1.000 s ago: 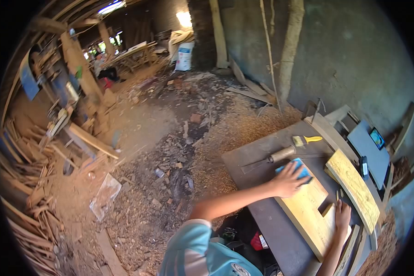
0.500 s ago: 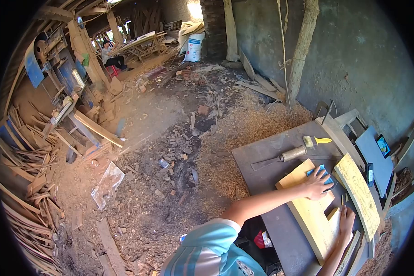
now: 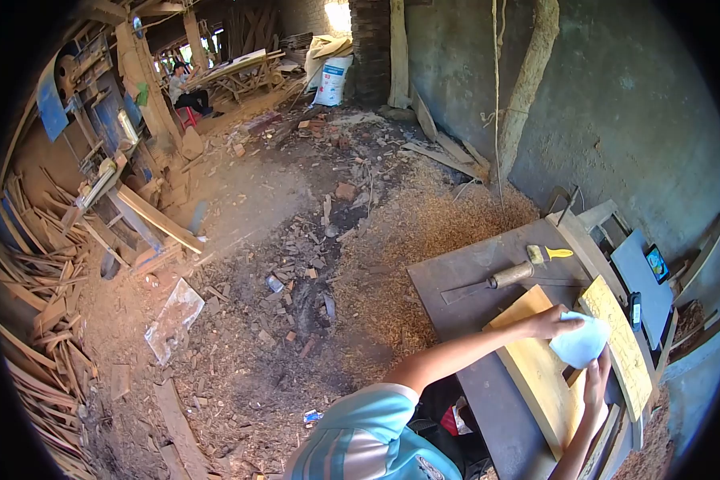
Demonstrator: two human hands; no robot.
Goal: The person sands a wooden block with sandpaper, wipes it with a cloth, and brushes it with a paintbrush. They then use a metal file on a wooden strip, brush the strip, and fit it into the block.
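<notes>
Both my hands hold a pale blue-white sheet above the table. My left hand pinches its upper left edge, and my right hand grips its lower right edge. Beneath them lies a thick light-wood board with a notch in its right side, partly hidden by my arms and the sheet. To the right sits a curved yellowish wood panel with line patterns on its face. A wood-handled chisel and a yellow-handled brush rest beyond the board.
The dark tabletop has a clamp-like metal piece at its far corner. A black device and a lit phone lie on the right. Wood scraps pile at left; a person sits far back.
My left hand has come off the board, where it held a blue-and-black object. My right hand has left the board's notched edge. A pale sheet now spans both hands.
</notes>
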